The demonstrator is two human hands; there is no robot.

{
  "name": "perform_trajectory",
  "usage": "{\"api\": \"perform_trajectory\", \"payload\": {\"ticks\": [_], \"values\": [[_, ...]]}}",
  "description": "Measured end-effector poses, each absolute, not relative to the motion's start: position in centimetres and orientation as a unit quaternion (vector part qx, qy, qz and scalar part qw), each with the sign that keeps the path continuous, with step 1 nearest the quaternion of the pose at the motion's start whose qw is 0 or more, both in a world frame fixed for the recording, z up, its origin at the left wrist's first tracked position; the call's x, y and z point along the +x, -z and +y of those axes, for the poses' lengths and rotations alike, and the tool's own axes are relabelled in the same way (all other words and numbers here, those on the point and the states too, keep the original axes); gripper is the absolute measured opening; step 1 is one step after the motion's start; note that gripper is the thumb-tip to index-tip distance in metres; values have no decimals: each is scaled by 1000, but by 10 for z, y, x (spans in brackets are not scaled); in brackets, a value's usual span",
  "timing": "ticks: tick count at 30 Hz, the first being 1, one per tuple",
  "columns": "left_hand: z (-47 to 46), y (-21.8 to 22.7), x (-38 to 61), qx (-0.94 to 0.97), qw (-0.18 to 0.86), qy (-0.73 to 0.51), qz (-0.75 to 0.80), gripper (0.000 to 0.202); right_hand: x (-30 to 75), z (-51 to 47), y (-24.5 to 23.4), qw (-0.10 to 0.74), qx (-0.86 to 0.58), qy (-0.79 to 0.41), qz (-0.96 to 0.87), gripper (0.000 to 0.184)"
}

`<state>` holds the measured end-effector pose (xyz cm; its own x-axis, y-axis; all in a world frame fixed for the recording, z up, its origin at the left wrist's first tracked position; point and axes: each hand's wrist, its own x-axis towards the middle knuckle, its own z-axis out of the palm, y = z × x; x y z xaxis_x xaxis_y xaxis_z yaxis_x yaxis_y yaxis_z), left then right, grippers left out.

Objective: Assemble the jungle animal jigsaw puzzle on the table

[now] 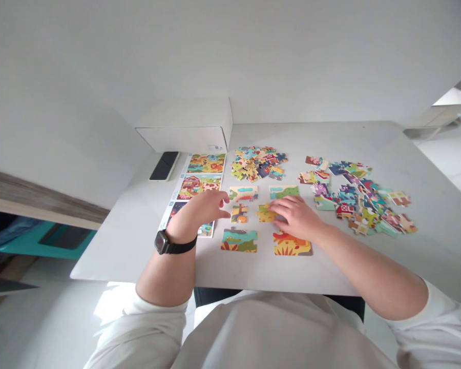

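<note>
My right hand (297,214) lies flat on the white table (138,241), its fingertips on a yellow-green puzzle piece (265,213). My left hand (203,205), with a black watch on its wrist, hovers with curled fingers above a picture guide sheet (200,179), beside a small orange-and-teal piece (238,213). Around the hands lie joined pieces: a teal-and-orange pair (239,240), an orange-and-yellow pair (292,245), a pale strip (243,192) and a green-and-blue strip (283,191).
Two heaps of loose puzzle pieces lie further back, one in the middle (258,163) and a larger one to the right (359,197). A white box (186,125) stands at the back left. A dark phone (164,165) lies beside it.
</note>
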<state>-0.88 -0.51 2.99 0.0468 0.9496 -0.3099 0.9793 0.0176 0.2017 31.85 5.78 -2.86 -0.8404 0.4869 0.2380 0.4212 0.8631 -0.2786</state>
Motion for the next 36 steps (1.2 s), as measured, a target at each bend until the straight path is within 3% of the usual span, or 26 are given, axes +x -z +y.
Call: {"api": "perform_trajectory", "payload": {"ticks": [11,20,36], "values": [[-10,-27,-8,686,184,78,700,43,318,58,29,147,-235,-106,-955,33],[-4,-18,13,757,89,-47,646,34,333,75,23,183,-285,-83,-937,27],[0,-3,26,785,128,-61,603,38,347,89,28,172,-331,-59,-926,32]]}}
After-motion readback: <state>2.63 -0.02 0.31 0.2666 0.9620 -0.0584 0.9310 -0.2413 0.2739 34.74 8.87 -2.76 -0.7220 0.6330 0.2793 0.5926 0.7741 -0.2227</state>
